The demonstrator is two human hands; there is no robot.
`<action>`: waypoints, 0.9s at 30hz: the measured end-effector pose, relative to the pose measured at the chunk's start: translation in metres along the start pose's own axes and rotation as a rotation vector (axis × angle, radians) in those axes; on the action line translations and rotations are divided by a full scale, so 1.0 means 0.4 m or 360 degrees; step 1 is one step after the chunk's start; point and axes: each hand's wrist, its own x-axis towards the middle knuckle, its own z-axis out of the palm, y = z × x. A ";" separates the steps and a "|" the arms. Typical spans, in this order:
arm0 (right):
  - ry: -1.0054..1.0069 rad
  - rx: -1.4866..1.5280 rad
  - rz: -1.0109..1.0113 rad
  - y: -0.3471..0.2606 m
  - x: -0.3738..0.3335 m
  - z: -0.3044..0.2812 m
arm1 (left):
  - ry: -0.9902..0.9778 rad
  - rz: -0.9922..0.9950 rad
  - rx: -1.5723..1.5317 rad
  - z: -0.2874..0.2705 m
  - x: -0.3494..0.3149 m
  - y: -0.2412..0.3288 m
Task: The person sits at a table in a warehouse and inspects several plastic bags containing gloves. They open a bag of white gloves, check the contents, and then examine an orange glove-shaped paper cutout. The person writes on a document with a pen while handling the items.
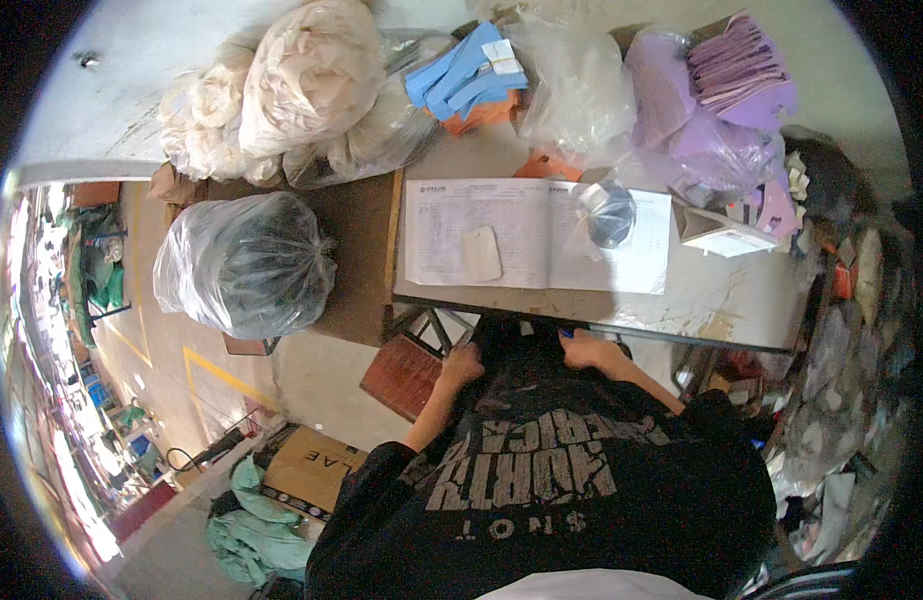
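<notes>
My left hand point(464, 366) is curled at the lower front of my black shirt point(541, 440), below the table's near edge. Whatever its fingers hold, if anything, is hidden. Opposite it, my right hand point(589, 352) is closed too, just under the table edge, with a small blue thing point(565, 333) showing at its fingertips; its kind is too small to tell. Beyond both hands, printed sheets point(511, 272) lie spread on the table point(721, 312). On them rest a pale rounded rectangular object point(482, 254) and a round item in clear plastic point(611, 216).
Blue fabric pieces point(466, 75), clear bags point(578, 90) and purple pieces point(741, 70) line the table's back. To the left sit a dark-filled plastic bag point(246, 265) and cream bundles point(311, 75). A red-brown stool point(403, 377) and a cardboard box point(311, 468) stand low at left.
</notes>
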 end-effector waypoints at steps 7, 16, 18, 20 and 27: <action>0.0240 -0.0121 -0.0040 -0.067 0.021 0.052 | -0.0590 0.0239 0.0414 -0.074 0.020 -0.079; 0.0229 0.0141 -0.0098 -0.059 0.031 0.185 | -0.1256 0.0565 0.0266 -0.086 -0.009 -0.120; 0.0362 0.0099 0.0048 -0.054 0.029 0.208 | -0.1433 0.0341 -0.0023 -0.046 0.001 -0.122; 0.0302 0.0121 0.0070 -0.052 0.024 0.209 | -0.1546 0.0501 -0.0216 0.000 0.003 -0.131; -0.0604 0.0455 -0.0021 0.018 0.079 0.143 | -0.1658 0.0230 -0.0059 0.078 0.158 -0.109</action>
